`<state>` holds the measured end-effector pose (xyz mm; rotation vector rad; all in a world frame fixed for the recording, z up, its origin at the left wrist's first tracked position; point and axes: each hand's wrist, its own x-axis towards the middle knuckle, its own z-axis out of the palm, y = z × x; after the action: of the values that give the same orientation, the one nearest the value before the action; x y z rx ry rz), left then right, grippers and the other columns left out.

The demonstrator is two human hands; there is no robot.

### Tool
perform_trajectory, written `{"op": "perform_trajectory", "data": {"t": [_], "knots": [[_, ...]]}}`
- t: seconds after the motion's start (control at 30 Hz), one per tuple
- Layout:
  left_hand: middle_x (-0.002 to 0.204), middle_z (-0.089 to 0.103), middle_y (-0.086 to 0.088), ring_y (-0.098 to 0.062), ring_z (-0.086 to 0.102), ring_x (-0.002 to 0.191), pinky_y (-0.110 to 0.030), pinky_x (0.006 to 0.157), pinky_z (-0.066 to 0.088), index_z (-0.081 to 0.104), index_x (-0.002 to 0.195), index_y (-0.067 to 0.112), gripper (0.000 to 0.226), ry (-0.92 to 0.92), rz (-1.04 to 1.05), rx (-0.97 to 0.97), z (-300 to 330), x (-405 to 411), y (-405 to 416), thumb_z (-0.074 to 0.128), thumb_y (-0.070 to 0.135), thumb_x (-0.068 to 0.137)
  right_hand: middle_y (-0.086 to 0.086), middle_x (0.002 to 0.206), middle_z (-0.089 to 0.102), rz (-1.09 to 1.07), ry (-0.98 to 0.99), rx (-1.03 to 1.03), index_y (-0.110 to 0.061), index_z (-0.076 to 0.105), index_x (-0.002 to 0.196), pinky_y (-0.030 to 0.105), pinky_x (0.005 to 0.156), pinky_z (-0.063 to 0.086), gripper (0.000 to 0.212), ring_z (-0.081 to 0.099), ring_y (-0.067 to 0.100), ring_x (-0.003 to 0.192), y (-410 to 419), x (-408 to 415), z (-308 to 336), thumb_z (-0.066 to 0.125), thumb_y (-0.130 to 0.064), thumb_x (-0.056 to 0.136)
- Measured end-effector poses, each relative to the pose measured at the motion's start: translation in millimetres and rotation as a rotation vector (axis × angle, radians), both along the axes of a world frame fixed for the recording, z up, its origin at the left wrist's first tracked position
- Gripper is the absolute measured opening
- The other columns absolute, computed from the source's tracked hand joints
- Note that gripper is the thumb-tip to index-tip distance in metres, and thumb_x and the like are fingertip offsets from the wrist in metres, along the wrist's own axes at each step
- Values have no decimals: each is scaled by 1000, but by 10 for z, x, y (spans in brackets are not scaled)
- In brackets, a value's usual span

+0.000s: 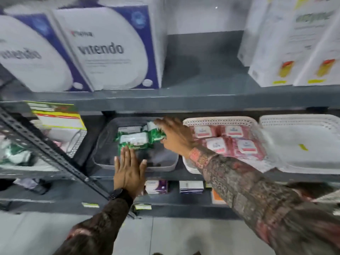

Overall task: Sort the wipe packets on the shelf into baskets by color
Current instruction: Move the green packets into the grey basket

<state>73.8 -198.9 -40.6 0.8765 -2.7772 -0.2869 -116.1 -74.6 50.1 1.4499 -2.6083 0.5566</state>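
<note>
A grey basket [103,159] on the middle shelf holds green wipe packets [133,139] at its back. My right hand [174,137] reaches in from the right and grips a green packet [153,132] that stands tilted beside the others. Spread flat with its fingers apart, my left hand [128,170] rests over the grey basket's front rim and holds nothing. Right of it, a white perforated basket [220,119] contains several red packets [233,144]. Further right stands another white basket [301,140].
Large white and purple boxes [103,48] and white cartons [287,43] fill the upper shelf. A slanted metal brace [46,146] crosses the left side. Small boxes [156,186] lie on the lower shelf. At the far left lie green packets [14,150] in a wire rack.
</note>
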Motion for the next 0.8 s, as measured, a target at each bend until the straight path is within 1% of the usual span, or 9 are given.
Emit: {"op": "perform_trajectory", "data": {"t": [0.07, 0.17, 0.27, 0.33, 0.43, 0.53, 0.63, 0.73, 0.8], "knots": [[172, 1, -9, -20, -8, 159, -45, 129, -8, 12, 163, 6, 87, -48, -51, -7, -40, 71, -123, 4, 65, 100, 0, 148, 54, -19, -15, 141, -32, 48, 150, 47, 102, 51, 77, 50, 34, 134, -264, 99, -55, 71, -14, 79], [172, 5, -11, -22, -5, 160, -44, 128, -11, 14, 163, 6, 88, -75, -109, -20, -47, 110, -164, 0, 66, 99, 8, 141, 57, -66, -32, 361, -28, 48, 147, 53, 92, 57, 70, 51, 41, 132, -436, 184, -202, 68, -12, 82], [171, 12, -13, -26, 4, 160, -46, 129, -7, 21, 161, 4, 87, -70, -135, -31, -44, 151, -164, 1, 64, 101, 13, 147, 53, -117, 25, 456, -26, 46, 150, 67, 106, 45, 72, 42, 46, 141, -465, 246, -367, 72, -15, 84], [171, 14, -15, -27, 7, 160, -47, 129, -4, 23, 161, 4, 87, -62, -139, -30, -57, 161, -171, 2, 64, 101, 15, 152, 48, -137, 26, 480, -26, 43, 152, 71, 112, 37, 75, 35, 46, 146, -492, 260, -400, 75, -21, 85], [172, 9, -11, -24, 2, 160, -44, 130, 1, 19, 163, 10, 83, 8, -151, 65, 27, 90, -307, 10, 66, 102, 16, 156, 41, -114, -44, 464, -25, 36, 156, 64, 109, 45, 93, 33, 43, 148, -496, 251, -393, 86, -31, 78], [167, 32, -10, -30, 28, 154, -45, 125, 27, 34, 158, 18, 68, 67, -194, 69, 256, -121, -688, 34, 57, 103, 14, 150, 46, -89, -31, 361, -25, 39, 156, 56, 107, 51, 91, 41, 37, 142, -444, 209, -410, 83, -11, 78], [161, 41, -10, -35, 39, 144, -48, 115, 41, 32, 157, 18, 73, -124, -263, -69, 441, -374, -972, 57, 47, 95, 14, 146, 51, -82, -24, 351, -21, 38, 158, 50, 112, 49, 89, 45, 34, 138, -416, 155, -414, 76, 1, 80], [160, 35, -13, -36, 35, 144, -52, 115, 39, 25, 159, 12, 94, -343, -299, -117, 462, -545, -1078, 72, 51, 87, 13, 149, 51, -68, -81, 384, -18, 38, 158, 44, 106, 54, 85, 55, 33, 133, -440, 130, -403, 74, 2, 83], [158, 36, -13, -36, 35, 144, -51, 117, 38, 29, 157, 11, 93, -372, -302, -153, 433, -589, -1099, 77, 45, 85, 13, 151, 51, -72, -139, 384, -18, 38, 157, 42, 101, 58, 85, 61, 32, 128, -438, 136, -398, 77, -2, 84]]}}
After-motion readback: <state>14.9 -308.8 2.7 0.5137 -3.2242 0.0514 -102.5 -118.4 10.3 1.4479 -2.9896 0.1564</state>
